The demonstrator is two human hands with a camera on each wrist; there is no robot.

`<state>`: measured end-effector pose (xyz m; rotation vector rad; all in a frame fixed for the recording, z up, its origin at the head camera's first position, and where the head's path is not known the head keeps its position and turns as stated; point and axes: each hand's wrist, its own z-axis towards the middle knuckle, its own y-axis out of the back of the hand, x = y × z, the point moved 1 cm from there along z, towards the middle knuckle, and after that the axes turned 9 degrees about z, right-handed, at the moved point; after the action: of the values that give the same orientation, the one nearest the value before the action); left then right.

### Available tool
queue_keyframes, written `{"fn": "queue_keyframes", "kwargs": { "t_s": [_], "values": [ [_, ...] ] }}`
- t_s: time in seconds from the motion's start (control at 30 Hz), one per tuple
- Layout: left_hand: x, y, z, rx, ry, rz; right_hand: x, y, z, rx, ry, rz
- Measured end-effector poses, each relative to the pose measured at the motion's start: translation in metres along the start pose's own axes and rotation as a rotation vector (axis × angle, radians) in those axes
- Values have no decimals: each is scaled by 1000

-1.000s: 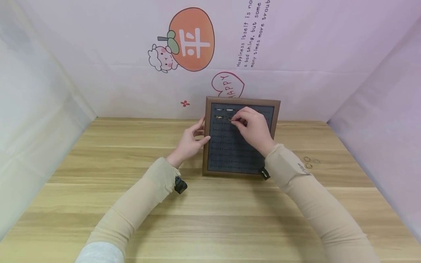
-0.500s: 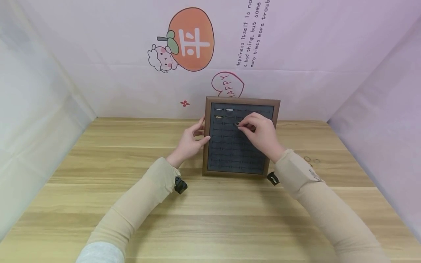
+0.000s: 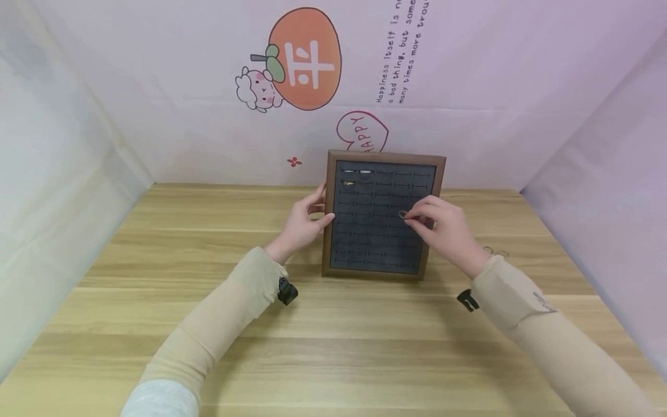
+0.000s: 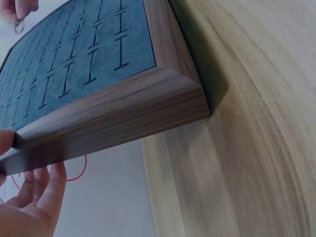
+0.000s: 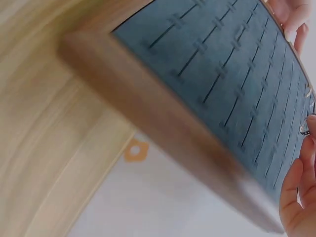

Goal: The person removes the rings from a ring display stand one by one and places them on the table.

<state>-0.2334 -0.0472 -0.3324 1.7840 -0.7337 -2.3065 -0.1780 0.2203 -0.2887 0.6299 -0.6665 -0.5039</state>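
Note:
A ring display board with a brown wooden frame and dark slotted padding stands tilted at the back of the table. My left hand grips its left edge, thumb in front and fingers behind, as the left wrist view also shows. Between thumb and fingertips my right hand pinches a thin ring, held in front of the board's right half. Two silver rings sit in the top row of slots at the left. Below them, a gold ring fills the first slot of the second row.
Loose rings lie on the wooden table to the right of the board, partly covered by the right sleeve. Directly behind the board rises a printed cloth backdrop, with white cloth at both sides.
My right hand has drawn away from the second row's second slot, moving right and down with the ring in its fingers. That slot now shows bare. The left hand keeps its hold.

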Motion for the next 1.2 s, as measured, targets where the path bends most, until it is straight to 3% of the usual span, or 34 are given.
{"fn": "queue_keyframes", "kwargs": {
  "t_s": [0.33, 0.53, 0.87, 1.2],
  "values": [
    [-2, -1, -3, 12, 4, -10, -25, 26, -25, -94, 24, -46],
    [-2, -3, -2, 17, 14, -11, -44, 47, -47, -101, -78, -89],
    [3, 2, -1, -8, -17, 44, -88, 81, -80, 32, -254, -205],
    [2, 0, -1, 1, -18, 36, -123, 102, -108, 274, -534, -185]
  ]
}}
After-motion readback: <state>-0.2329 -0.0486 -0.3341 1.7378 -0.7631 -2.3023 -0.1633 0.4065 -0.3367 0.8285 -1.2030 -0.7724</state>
